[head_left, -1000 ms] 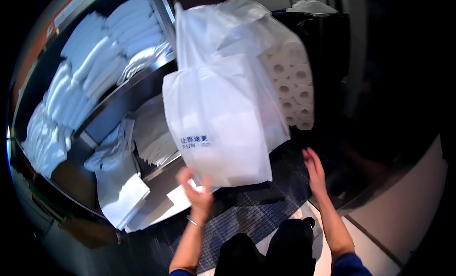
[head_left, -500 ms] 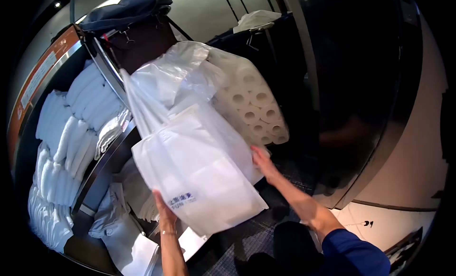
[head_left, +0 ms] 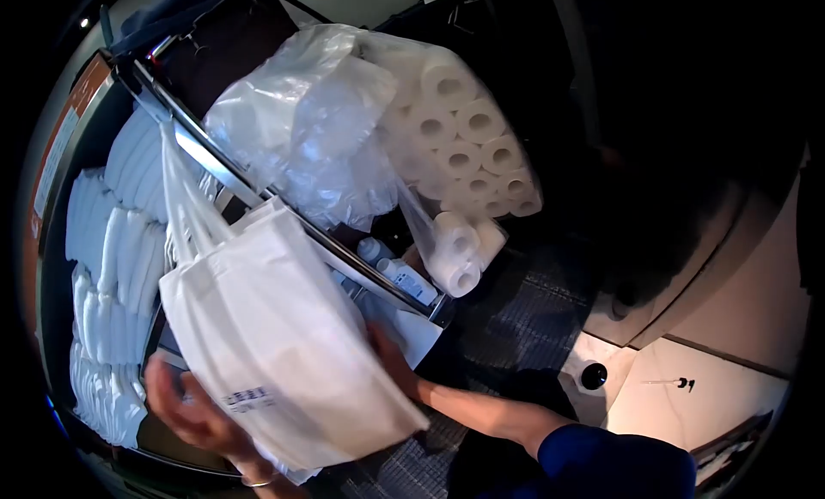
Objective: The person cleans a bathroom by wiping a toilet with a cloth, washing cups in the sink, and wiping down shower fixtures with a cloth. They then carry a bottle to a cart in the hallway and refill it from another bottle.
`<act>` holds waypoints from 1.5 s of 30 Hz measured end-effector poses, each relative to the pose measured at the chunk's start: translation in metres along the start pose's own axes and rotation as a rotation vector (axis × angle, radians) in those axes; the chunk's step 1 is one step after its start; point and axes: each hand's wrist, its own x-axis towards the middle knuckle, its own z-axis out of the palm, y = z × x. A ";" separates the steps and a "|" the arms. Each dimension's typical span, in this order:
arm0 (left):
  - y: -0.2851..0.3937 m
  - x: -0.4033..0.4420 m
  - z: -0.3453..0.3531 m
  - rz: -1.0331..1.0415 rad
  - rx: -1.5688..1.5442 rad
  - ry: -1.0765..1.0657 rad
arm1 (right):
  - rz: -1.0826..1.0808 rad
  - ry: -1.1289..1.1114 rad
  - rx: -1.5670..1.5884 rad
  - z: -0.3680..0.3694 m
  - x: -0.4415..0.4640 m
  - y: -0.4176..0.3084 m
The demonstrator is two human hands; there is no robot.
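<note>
A white tote bag [head_left: 284, 344] with small blue lettering hangs tilted, its long handles running up to the corner of the metal cart frame [head_left: 202, 138]. Beside the bag's lower left edge is my left hand [head_left: 189, 409], smeared by motion, with its fingers apart and nothing seen in them. My right hand [head_left: 391, 357] is at the bag's right edge, its fingers mostly hidden behind the fabric. Behind the bag's right side, white bottles [head_left: 404, 280] and a white sheet-like item [head_left: 417, 331] show in the cart.
Folded white towels [head_left: 116, 250] are stacked on the left. A clear plastic sack of toilet rolls [head_left: 464, 147] hangs over the cart's far side, with a few rolls low in it. Dark carpet [head_left: 533, 327] lies to the right, with pale floor tiles [head_left: 705, 387] beyond.
The tote bag has moved left and lower, away from the toilet rolls, uncovering the metal rail and bottles. Both hands have shifted left with it, and my left hand's fingers now spread off its edge.
</note>
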 end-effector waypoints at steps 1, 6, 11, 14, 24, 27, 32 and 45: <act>0.021 -0.008 0.020 0.233 -0.041 -0.247 | 0.082 -0.071 0.211 -0.003 0.005 0.018; 0.052 -0.036 0.143 0.637 -0.072 -0.746 | 0.199 -0.147 0.057 -0.075 0.050 0.051; 0.023 -0.031 0.141 0.584 0.039 -0.889 | 0.272 0.066 -0.395 -0.117 0.155 0.013; 0.012 -0.025 0.133 0.587 -0.020 -0.896 | 0.733 0.096 -0.181 -0.131 0.215 0.054; -0.002 -0.014 0.128 0.515 -0.229 -0.920 | -0.069 0.089 -1.006 -0.208 0.240 0.037; -0.001 -0.011 0.133 0.509 -0.244 -0.912 | -0.110 0.125 -1.185 -0.181 0.265 0.047; -0.007 -0.007 0.140 0.508 -0.235 -0.943 | -0.212 0.174 -1.465 -0.193 0.305 0.120; -0.006 -0.005 0.158 0.494 -0.174 -0.974 | 0.029 -0.133 -0.749 -0.164 0.234 -0.051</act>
